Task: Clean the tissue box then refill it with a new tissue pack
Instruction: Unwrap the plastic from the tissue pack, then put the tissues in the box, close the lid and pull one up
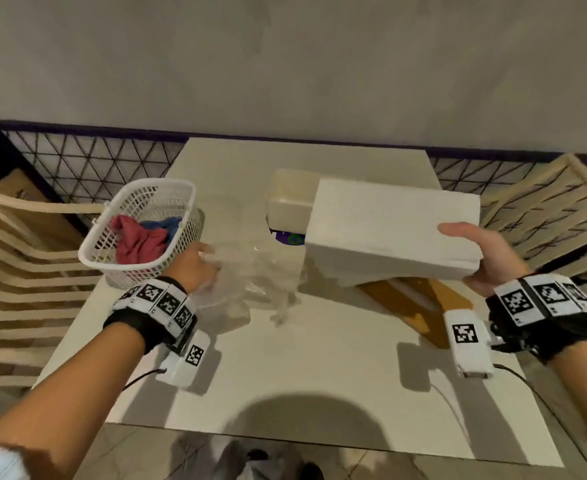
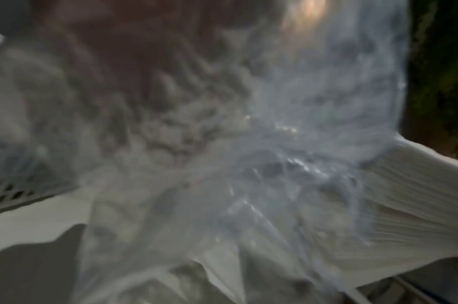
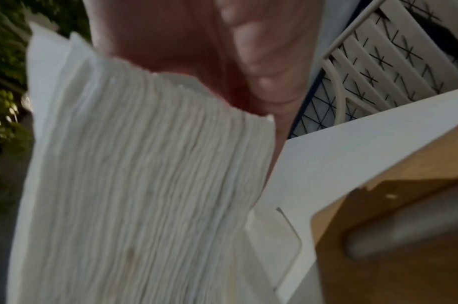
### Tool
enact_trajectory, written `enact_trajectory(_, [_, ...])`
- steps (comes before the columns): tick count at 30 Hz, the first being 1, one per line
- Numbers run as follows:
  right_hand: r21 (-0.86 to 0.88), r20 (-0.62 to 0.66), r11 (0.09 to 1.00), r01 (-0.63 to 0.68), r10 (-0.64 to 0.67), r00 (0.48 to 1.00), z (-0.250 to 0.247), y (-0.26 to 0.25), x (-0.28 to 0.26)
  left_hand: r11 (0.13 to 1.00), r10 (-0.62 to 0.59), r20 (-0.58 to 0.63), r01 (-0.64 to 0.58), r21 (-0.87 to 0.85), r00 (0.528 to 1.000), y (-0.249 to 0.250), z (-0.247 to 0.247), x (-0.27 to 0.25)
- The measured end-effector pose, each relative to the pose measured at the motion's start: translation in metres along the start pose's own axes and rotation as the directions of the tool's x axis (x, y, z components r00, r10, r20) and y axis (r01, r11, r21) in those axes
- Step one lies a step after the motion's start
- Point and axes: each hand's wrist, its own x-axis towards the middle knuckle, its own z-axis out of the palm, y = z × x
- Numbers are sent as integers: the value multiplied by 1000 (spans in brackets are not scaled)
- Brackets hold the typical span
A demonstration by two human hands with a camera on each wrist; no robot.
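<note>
My right hand grips the right end of a bare white tissue stack, thumb on top, and holds it tilted above the table. The right wrist view shows the stack's layered edge under my fingers. My left hand clutches the crumpled clear plastic wrapper, which trails from the stack's left end and fills the left wrist view. The cream tissue box stands behind the stack, partly hidden by it. Its wooden lid lies flat under my right hand.
A white mesh basket with red and blue cloths sits at the table's left, close to my left hand. A purple printed item peeks out below the box. Slatted chairs flank the white table, and a wire fence runs behind.
</note>
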Motion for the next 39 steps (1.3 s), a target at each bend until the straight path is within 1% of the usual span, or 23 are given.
enact_trajectory(2, [120, -43, 990, 73, -68, 997, 2, -13, 5, 1000, 24, -64, -24, 2, 998, 22, -13, 9])
enact_trajectory(5, [222, -84, 964, 145, -129, 988, 13, -28, 12, 998, 36, -206, -47, -49, 978, 59, -42, 26])
enact_trajectory(9, [310, -111, 928, 208, -182, 977, 30, -43, 24, 978, -27, -386, -56, -200, 922, 95, -78, 58])
enact_trajectory(11, [356, -122, 909, 219, -187, 975, 40, -45, 32, 970, -71, -434, -40, -240, 898, 109, -87, 75])
enact_trajectory(12, [376, -128, 901, 217, -182, 975, 46, -45, 36, 964, -96, -431, -25, -265, 897, 112, -88, 87])
enact_trajectory(14, [409, -125, 888, 212, -176, 976, 59, -45, 46, 954, -149, -370, 34, -299, 917, 114, -86, 111])
enact_trajectory(17, [413, -113, 886, 211, -181, 977, 77, -43, 63, 957, -144, -342, 43, -288, 929, 112, -79, 149])
enact_trajectory(22, [437, -125, 879, 191, -150, 981, 101, -37, 85, 982, -187, -260, 170, -87, 947, 111, -66, 190])
enact_trajectory(24, [432, -131, 881, 193, -150, 980, 108, -37, 90, 971, -224, -195, 236, 41, 955, 110, -62, 197])
enact_trajectory(25, [423, -134, 885, 196, -153, 979, 110, -38, 91, 963, -225, -164, 245, 116, 961, 109, -60, 199])
enact_trajectory(26, [415, -130, 888, 198, -158, 979, 112, -39, 92, 959, -195, -144, 219, 180, 970, 108, -58, 200])
enact_trajectory(27, [407, -122, 891, 199, -163, 979, 115, -41, 93, 968, -128, -155, 157, 195, 980, 107, -55, 203])
enact_trajectory(29, [390, -102, 900, 197, -170, 980, 121, -48, 93, 992, 45, -187, -22, 127, 981, 112, -52, 201])
enact_trajectory(30, [372, -96, 908, 191, -168, 981, 124, -53, 95, 991, 117, -167, -104, 87, 979, 116, -50, 196])
enact_trajectory(31, [346, -84, 920, 184, -165, 983, 129, -58, 96, 989, 148, -118, -146, 27, 982, 120, -46, 191])
enact_trajectory(32, [310, -68, 935, 174, -161, 985, 134, -64, 98, 986, 157, -37, -158, -42, 987, 123, -41, 186])
enact_trajectory(33, [266, -45, 950, 165, -159, 986, 139, -70, 99, 983, 151, 53, -144, -116, 987, 123, -35, 182])
enact_trajectory(34, [220, -22, 963, 156, -155, 988, 145, -76, 101, 964, 132, 140, -94, -250, 981, 122, -31, 176])
enact_trajectory(35, [178, -5, 973, 149, -151, 989, 150, -81, 102, 909, 111, 208, -15, -416, 972, 120, -26, 170])
enact_trajectory(37, [130, 21, 982, 140, -144, 989, 162, -92, 101, 753, 64, 260, 124, -647, 963, 113, -15, 162])
enact_trajectory(38, [123, 30, 982, 140, -145, 989, 167, -97, 101, 678, 47, 280, 175, -714, 959, 110, -9, 158])
enact_trajectory(39, [132, 36, 981, 145, -151, 988, 170, -103, 99, 634, 36, 310, 218, -742, 950, 109, -5, 154])
